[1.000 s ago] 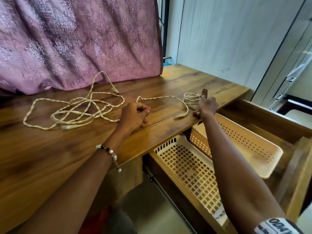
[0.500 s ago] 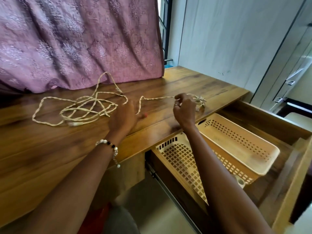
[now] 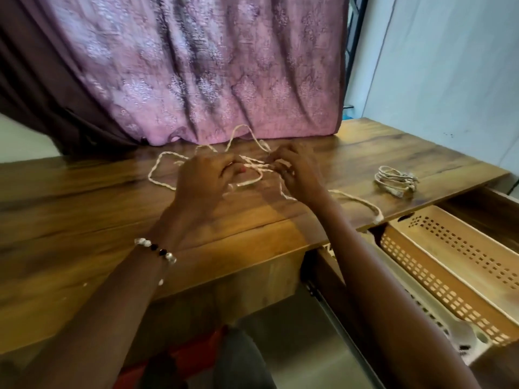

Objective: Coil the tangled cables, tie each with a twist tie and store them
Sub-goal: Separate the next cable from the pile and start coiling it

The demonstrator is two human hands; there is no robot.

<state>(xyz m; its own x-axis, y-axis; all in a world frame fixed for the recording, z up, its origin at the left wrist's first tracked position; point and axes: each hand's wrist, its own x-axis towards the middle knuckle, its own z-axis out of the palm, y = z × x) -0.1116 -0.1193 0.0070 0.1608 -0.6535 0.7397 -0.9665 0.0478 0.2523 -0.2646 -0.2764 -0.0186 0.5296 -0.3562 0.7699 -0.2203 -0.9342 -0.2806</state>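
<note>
now both hands, left hand (image 3: 207,178) and right hand (image 3: 295,169), pinch the tangled cable (image 3: 157,178) mid-frame; i'd tease loops apart gently, not yank.

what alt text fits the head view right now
Both hands, left hand and right hand, work a tangled cream cable on a wooden desk. A coiled cable lies to the right, above an open drawer's baskets.
</note>
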